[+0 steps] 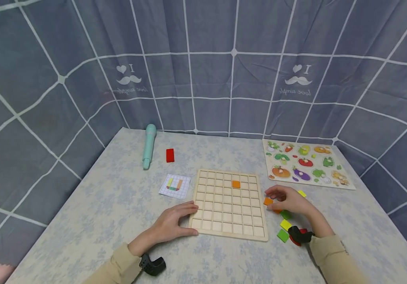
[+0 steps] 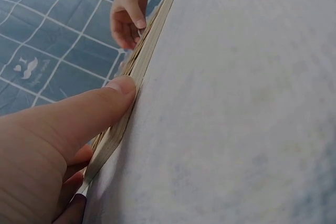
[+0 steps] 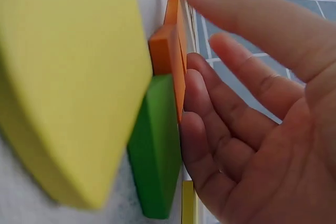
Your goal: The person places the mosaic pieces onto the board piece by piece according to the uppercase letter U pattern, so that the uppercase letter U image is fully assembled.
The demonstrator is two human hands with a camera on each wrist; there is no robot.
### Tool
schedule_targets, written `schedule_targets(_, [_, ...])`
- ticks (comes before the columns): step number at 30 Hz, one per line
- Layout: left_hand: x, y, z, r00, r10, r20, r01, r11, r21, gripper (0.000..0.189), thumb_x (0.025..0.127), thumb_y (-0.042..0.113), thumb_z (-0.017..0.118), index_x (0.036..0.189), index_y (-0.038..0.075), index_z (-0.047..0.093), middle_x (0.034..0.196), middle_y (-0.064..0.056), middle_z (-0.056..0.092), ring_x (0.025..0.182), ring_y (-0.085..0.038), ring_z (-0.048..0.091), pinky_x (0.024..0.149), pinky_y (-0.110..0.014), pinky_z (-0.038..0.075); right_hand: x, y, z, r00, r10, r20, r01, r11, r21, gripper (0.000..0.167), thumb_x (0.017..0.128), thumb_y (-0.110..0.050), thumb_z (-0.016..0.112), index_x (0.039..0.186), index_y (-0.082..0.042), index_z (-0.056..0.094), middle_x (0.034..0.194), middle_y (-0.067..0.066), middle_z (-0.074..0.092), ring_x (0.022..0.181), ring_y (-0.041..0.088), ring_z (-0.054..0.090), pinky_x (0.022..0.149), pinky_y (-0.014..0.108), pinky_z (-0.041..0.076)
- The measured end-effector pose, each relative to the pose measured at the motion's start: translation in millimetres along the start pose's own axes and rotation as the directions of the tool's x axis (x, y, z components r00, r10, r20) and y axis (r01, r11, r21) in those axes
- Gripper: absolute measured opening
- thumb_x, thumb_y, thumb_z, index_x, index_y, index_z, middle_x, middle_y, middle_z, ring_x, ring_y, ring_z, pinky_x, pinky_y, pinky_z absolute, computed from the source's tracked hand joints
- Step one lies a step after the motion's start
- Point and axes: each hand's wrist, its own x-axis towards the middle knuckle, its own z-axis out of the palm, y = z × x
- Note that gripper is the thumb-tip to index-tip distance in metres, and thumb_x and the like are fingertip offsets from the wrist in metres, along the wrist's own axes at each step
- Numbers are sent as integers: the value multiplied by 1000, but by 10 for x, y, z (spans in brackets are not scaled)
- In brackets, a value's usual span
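Observation:
My left hand (image 1: pixel 173 223) rests at the near left corner of a wooden grid board (image 1: pixel 221 227), fingertips on its left rim and thumb at the corner. In the left wrist view the thumb (image 2: pixel 100 109) lies straight against the board's edge. One orange square tile (image 1: pixel 236 184) sits in a cell towards the far right. Beside the board's right edge my right hand (image 1: pixel 290 200) hovers over loose tiles, thumb and forefinger apart with nothing between them. Nearest its fingers is an orange tile (image 1: pixel 268 201). A green tile (image 3: pixel 157 150) and a large blurred yellow tile (image 3: pixel 68 77) show in the right wrist view.
Left of the board lies a pattern card (image 1: pixel 175 186) with a coloured shape. Behind it are a red block (image 1: pixel 169 155) and a teal microphone-shaped thing (image 1: pixel 149 146). A vegetable puzzle board (image 1: pixel 308 163) lies at the back right. Grey checked cloth (image 1: pixel 210 75) hangs behind the table.

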Motion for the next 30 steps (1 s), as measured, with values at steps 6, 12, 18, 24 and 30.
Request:
schedule_targets(6, [-13, -13, 0, 1000, 5, -10, -5, 1000, -2, 68, 76, 49, 74, 129, 9, 59, 135, -5, 53, 129, -21, 43, 102, -41, 40, 30, -6, 23, 1000, 13, -13, -14, 999, -46, 43, 78, -23, 78, 113, -3, 63, 103, 6, 62, 89, 21, 55, 76, 27, 49])
schedule_targets(12, [-11, -13, 4, 1000, 8, -11, -8, 1000, -8, 68, 76, 49, 73, 129, 8, 59, 135, -5, 53, 129, -21, 43, 101, -41, 40, 45, 22, 26, 1000, 7, -11, -8, 999, -37, 43, 78, -21, 78, 113, -2, 62, 103, 6, 62, 89, 22, 55, 76, 27, 49])
schedule_targets(18, [-6, -11, 7, 1000, 8, -6, -8, 1000, -5, 68, 76, 50, 73, 129, 9, 59, 135, -5, 52, 129, -20, 43, 101, -41, 40, 39, 52, 39, 1000, 14, -20, -15, 999, -50, 38, 78, -20, 78, 108, -3, 64, 95, 4, 61, 84, 21, 52, 70, 24, 47])
schedule_targets(24, [-4, -8, 5, 1000, 7, -5, -8, 1000, -9, 68, 76, 49, 74, 129, 9, 59, 135, -5, 52, 129, -21, 42, 101, -42, 40, 34, 45, 50, 1000, 20, -22, -21, 998, -64, 32, 79, -20, 77, 104, -5, 65, 89, 2, 59, 79, 19, 50, 65, 24, 45])
schedule_targets(30, [-4, 0, 0, 1000, -5, 5, 5, 1000, -9, 68, 76, 49, 73, 129, 9, 58, 136, -5, 51, 130, -21, 42, 101, -42, 40, 28, 37, 45, 999, 22, -31, -25, 995, -97, 26, 80, -19, 75, 102, -8, 65, 90, 1, 60, 80, 18, 52, 69, 26, 48])
